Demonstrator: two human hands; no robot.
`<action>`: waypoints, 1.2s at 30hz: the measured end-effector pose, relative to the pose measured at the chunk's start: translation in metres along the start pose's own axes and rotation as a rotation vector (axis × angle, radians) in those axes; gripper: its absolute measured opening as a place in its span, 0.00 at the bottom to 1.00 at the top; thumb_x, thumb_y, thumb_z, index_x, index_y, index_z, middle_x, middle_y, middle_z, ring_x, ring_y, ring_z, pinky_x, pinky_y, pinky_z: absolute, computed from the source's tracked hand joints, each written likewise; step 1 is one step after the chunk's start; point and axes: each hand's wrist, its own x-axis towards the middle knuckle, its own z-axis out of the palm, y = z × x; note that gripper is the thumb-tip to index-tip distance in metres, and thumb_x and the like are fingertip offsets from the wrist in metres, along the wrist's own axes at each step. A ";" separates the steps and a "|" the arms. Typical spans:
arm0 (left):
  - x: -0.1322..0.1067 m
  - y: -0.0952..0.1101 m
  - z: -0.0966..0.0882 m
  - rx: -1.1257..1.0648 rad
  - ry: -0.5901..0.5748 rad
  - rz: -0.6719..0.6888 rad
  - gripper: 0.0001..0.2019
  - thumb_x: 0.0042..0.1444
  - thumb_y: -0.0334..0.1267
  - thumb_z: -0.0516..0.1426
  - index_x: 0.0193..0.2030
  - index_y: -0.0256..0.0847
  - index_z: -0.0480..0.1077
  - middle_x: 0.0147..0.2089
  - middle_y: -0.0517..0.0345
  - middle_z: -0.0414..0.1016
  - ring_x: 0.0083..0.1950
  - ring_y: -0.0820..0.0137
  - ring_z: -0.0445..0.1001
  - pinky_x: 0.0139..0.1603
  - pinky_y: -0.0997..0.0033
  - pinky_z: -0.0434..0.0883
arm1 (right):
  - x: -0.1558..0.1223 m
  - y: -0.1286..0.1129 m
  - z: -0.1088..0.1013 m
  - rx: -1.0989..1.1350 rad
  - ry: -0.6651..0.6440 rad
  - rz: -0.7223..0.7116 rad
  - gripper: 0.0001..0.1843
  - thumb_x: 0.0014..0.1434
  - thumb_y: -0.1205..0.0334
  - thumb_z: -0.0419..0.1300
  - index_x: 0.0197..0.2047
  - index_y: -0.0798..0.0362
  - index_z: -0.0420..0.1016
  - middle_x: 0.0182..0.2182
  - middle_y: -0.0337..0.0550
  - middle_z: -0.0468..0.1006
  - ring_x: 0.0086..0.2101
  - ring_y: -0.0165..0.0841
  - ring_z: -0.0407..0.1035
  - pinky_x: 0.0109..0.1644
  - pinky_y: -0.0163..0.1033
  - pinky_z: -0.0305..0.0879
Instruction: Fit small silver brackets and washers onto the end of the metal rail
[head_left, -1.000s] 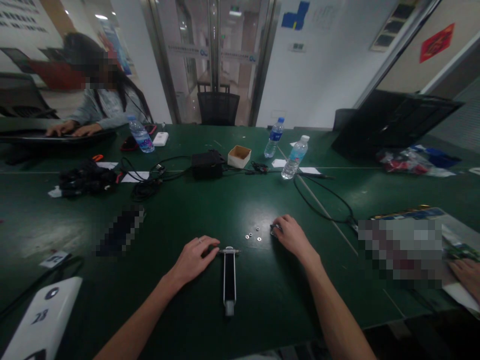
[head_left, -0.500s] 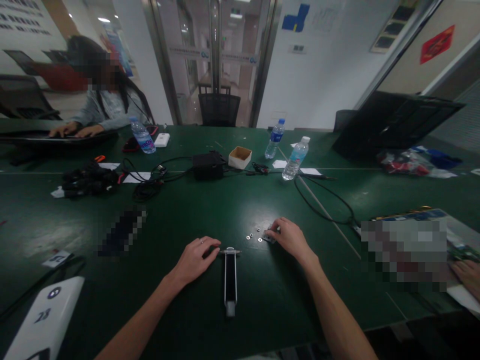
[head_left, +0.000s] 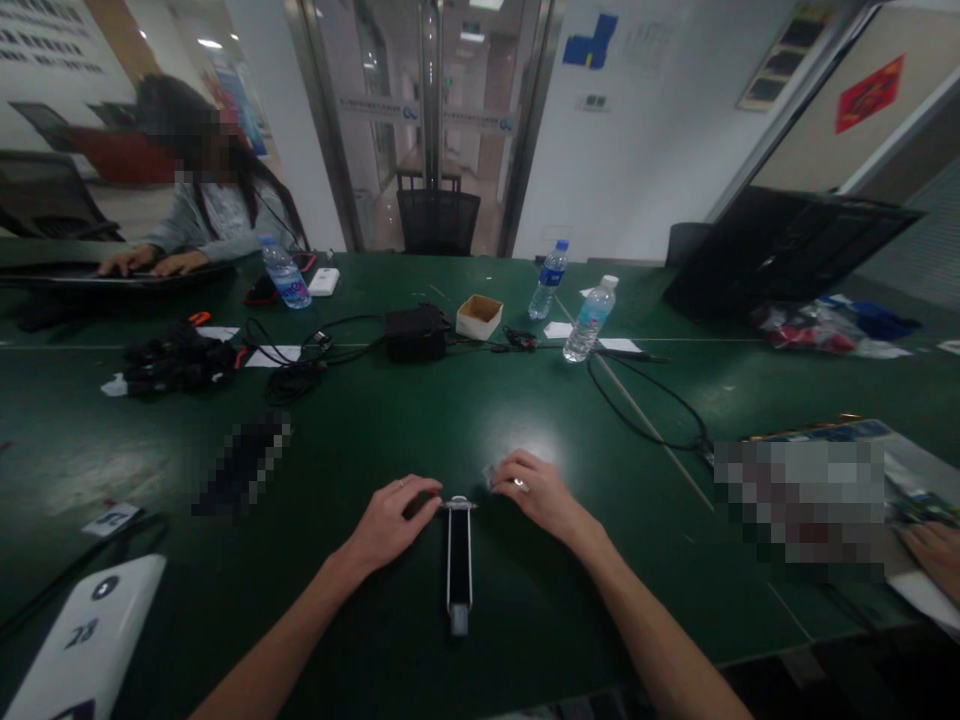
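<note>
A black bar with a metal cross-piece at its far end (head_left: 458,560) lies lengthwise on the green table (head_left: 465,420) in front of me. My left hand (head_left: 391,517) rests palm down beside it, its fingertips pinching the left end of the cross-piece. My right hand (head_left: 534,493) lies just right of the bar's far end, with its fingers curled over the spot where the small washers lay. One washer (head_left: 518,485) shows between the fingers, and a small grey metal part (head_left: 490,471) sticks out at the fingertips.
A black box (head_left: 415,332), a cardboard box (head_left: 479,315), cables (head_left: 300,370) and water bottles (head_left: 589,320) stand further back. A white device (head_left: 82,640) lies near left. A person types at far left; another person's hand (head_left: 930,550) rests at right by a laptop (head_left: 780,250).
My right hand slid left across the table, from right of the washers to over them, close to the bar's far end. The left hand and the bar stayed put.
</note>
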 end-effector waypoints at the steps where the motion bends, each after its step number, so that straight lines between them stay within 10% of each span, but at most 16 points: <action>1: 0.000 0.002 -0.001 -0.019 0.010 -0.014 0.13 0.64 0.43 0.50 0.49 0.43 0.71 0.45 0.55 0.76 0.41 0.66 0.74 0.37 0.69 0.74 | 0.000 -0.007 0.009 0.012 -0.034 -0.058 0.08 0.64 0.67 0.56 0.38 0.51 0.77 0.40 0.44 0.74 0.39 0.31 0.72 0.44 0.37 0.70; 7: 0.000 0.014 -0.010 -0.179 -0.090 -0.015 0.15 0.61 0.45 0.55 0.50 0.40 0.71 0.33 0.59 0.75 0.31 0.70 0.73 0.31 0.74 0.70 | -0.004 -0.037 0.046 0.095 -0.070 -0.309 0.10 0.66 0.66 0.54 0.44 0.52 0.77 0.40 0.46 0.75 0.38 0.30 0.72 0.42 0.32 0.71; 16: 0.000 0.016 -0.015 -0.269 -0.198 -0.063 0.14 0.62 0.45 0.55 0.48 0.40 0.73 0.36 0.59 0.77 0.32 0.71 0.74 0.31 0.75 0.69 | -0.001 -0.041 0.043 0.013 0.106 -0.427 0.11 0.67 0.68 0.52 0.42 0.53 0.75 0.38 0.46 0.76 0.38 0.30 0.71 0.41 0.33 0.71; 22: 0.003 0.010 -0.017 -0.154 -0.075 -0.122 0.13 0.60 0.44 0.54 0.44 0.38 0.74 0.31 0.59 0.76 0.30 0.70 0.71 0.30 0.73 0.67 | 0.003 -0.028 0.036 -0.099 0.147 -0.335 0.06 0.63 0.66 0.56 0.39 0.54 0.75 0.33 0.46 0.76 0.34 0.33 0.69 0.39 0.39 0.67; 36: 0.005 0.005 -0.019 -0.027 -0.199 -0.260 0.14 0.62 0.43 0.51 0.47 0.39 0.73 0.37 0.59 0.76 0.33 0.69 0.71 0.32 0.72 0.68 | 0.005 -0.016 0.016 -0.229 -0.291 -0.043 0.07 0.59 0.68 0.56 0.36 0.55 0.76 0.31 0.43 0.75 0.33 0.32 0.67 0.41 0.37 0.61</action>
